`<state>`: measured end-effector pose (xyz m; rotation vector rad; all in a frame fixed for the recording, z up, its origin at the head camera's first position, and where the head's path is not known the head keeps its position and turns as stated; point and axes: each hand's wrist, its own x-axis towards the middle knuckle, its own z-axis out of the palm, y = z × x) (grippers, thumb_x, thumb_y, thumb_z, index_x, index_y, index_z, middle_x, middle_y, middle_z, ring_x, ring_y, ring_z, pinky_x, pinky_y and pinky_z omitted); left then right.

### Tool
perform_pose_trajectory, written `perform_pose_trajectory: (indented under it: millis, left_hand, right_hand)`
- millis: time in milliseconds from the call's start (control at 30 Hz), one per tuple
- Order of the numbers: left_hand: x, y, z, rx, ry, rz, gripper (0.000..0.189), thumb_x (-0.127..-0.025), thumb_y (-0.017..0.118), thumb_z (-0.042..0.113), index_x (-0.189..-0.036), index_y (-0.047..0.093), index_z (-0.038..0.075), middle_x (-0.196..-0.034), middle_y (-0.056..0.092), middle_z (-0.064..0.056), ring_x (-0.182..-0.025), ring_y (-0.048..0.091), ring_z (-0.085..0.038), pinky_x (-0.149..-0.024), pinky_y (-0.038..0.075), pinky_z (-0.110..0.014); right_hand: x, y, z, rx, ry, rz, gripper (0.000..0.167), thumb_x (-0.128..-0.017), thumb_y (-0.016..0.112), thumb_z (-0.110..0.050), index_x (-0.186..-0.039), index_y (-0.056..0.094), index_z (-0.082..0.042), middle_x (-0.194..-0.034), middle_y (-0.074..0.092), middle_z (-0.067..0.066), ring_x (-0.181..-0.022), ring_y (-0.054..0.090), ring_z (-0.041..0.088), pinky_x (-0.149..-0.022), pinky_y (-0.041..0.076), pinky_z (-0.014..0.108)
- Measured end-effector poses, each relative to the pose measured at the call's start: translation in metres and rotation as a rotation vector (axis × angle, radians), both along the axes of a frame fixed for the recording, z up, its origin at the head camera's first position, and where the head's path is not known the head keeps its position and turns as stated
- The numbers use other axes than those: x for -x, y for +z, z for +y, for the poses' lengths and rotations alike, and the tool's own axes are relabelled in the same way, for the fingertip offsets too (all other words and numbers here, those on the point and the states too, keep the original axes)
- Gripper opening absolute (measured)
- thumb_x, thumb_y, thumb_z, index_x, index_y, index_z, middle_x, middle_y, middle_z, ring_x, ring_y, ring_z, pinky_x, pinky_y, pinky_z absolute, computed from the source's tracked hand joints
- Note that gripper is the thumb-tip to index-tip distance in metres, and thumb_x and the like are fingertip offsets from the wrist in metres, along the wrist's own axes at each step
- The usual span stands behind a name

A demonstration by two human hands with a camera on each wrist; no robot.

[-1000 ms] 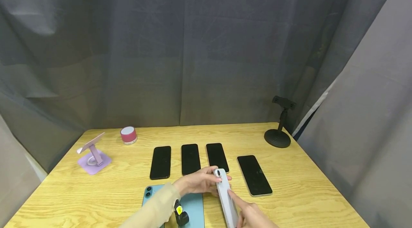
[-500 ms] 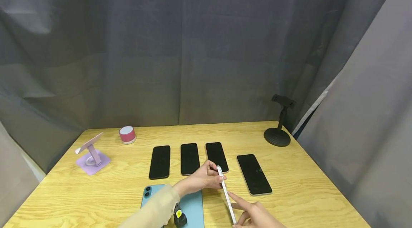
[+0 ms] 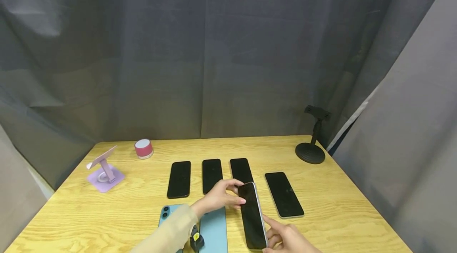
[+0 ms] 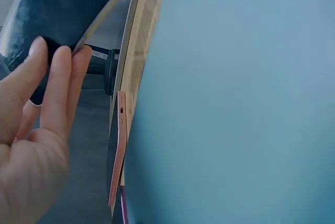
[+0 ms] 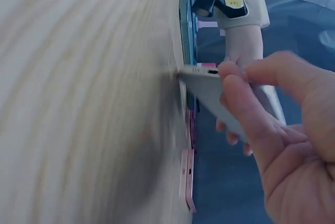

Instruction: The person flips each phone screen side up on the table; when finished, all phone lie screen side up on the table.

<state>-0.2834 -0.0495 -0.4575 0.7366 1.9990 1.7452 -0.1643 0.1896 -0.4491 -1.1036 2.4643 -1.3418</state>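
Note:
A smartphone (image 3: 252, 218) with a black screen and silver-white edge is held tilted just over the table, its screen towards the head view. My left hand (image 3: 220, 195) pinches its far end between thumb and fingers, as the phone (image 4: 68, 9) also shows in the left wrist view. At the near right corner, my right hand (image 3: 287, 238) pinches it; in the right wrist view thumb and finger meet at the phone's port end (image 5: 212, 72). Beneath my left forearm lies a light blue device (image 3: 216, 227); two camera lenses (image 3: 165, 212) show left of the sleeve.
Several black-screened phones lie beyond my hands, including a left one (image 3: 179, 179), a middle one (image 3: 212, 173) and a right one (image 3: 284, 194). A purple stand (image 3: 106, 175) and a pink round box (image 3: 143, 149) are at left. A black stand (image 3: 310, 146) is back right.
The held phone has turned over between my hands, from its white back facing up, through edge-on, to its black screen showing. The phones and stands on the table stay put.

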Motion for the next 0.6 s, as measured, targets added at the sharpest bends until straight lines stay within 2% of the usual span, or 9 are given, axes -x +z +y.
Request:
perform_pose_trajectory:
  millis: [67, 200, 333, 433, 500, 600]
  left_hand:
    - [0.0, 0.0, -0.001, 0.022, 0.023, 0.005, 0.041, -0.08, 0.075, 0.002, -0.119, 0.061, 0.001, -0.088, 0.063, -0.009, -0.066, 0.07, -0.02, -0.067, 0.059, -0.041]
    - [-0.002, 0.001, -0.002, 0.093, 0.03, 0.031, 0.04, -0.08, 0.075, 0.001, -0.117, 0.062, -0.001, -0.086, 0.062, -0.008, -0.063, 0.07, -0.022, -0.061, 0.059, -0.034]
    - [-0.006, 0.002, 0.0, 0.142, 0.016, 0.024, 0.038, -0.081, 0.072, -0.003, -0.118, 0.062, -0.002, -0.088, 0.062, -0.01, -0.063, 0.07, -0.023, -0.061, 0.059, -0.032]
    - [-0.009, 0.002, 0.003, 0.153, 0.029, 0.001, 0.04, -0.081, 0.071, -0.006, -0.119, 0.061, -0.003, -0.09, 0.063, -0.013, -0.064, 0.07, -0.024, -0.061, 0.059, -0.032]
    - [-0.011, 0.001, 0.005, 0.163, 0.048, -0.011, 0.04, -0.08, 0.071, -0.007, -0.119, 0.061, -0.003, -0.09, 0.064, -0.013, -0.065, 0.07, -0.025, -0.06, 0.059, -0.032]
    - [-0.013, 0.001, 0.006, 0.173, 0.065, -0.034, 0.041, -0.08, 0.071, -0.007, -0.119, 0.059, -0.003, -0.087, 0.063, -0.012, -0.066, 0.07, -0.028, -0.059, 0.059, -0.032]
  right_hand:
    - [0.001, -0.001, 0.002, -0.026, -0.021, 0.021, 0.073, -0.082, 0.074, -0.008, -0.13, 0.032, 0.027, -0.078, 0.069, 0.006, -0.069, 0.063, -0.003, -0.057, 0.055, 0.018]
    - [0.003, -0.002, 0.006, -0.066, -0.058, -0.04, 0.084, -0.079, 0.077, -0.009, -0.136, 0.024, 0.024, -0.072, 0.067, 0.001, -0.064, 0.061, -0.003, -0.057, 0.053, 0.018]
    - [0.005, -0.003, 0.008, -0.088, -0.101, -0.202, 0.092, -0.076, 0.076, -0.001, -0.143, 0.015, 0.018, -0.07, 0.064, 0.001, -0.06, 0.059, 0.001, -0.056, 0.052, 0.019]
    - [0.007, -0.005, 0.007, -0.105, -0.148, -0.329, 0.095, -0.074, 0.075, 0.004, -0.145, 0.013, 0.014, -0.07, 0.063, 0.001, -0.058, 0.057, 0.005, -0.056, 0.05, 0.019]
    - [0.008, -0.006, 0.006, -0.118, -0.17, -0.351, 0.095, -0.073, 0.075, 0.006, -0.145, 0.014, 0.014, -0.07, 0.062, 0.002, -0.058, 0.055, 0.006, -0.054, 0.047, 0.02]
    - [0.01, -0.009, 0.005, -0.152, -0.178, -0.279, 0.088, -0.072, 0.072, 0.008, -0.143, 0.02, 0.017, -0.068, 0.059, -0.001, -0.056, 0.05, 0.002, -0.051, 0.043, 0.019]
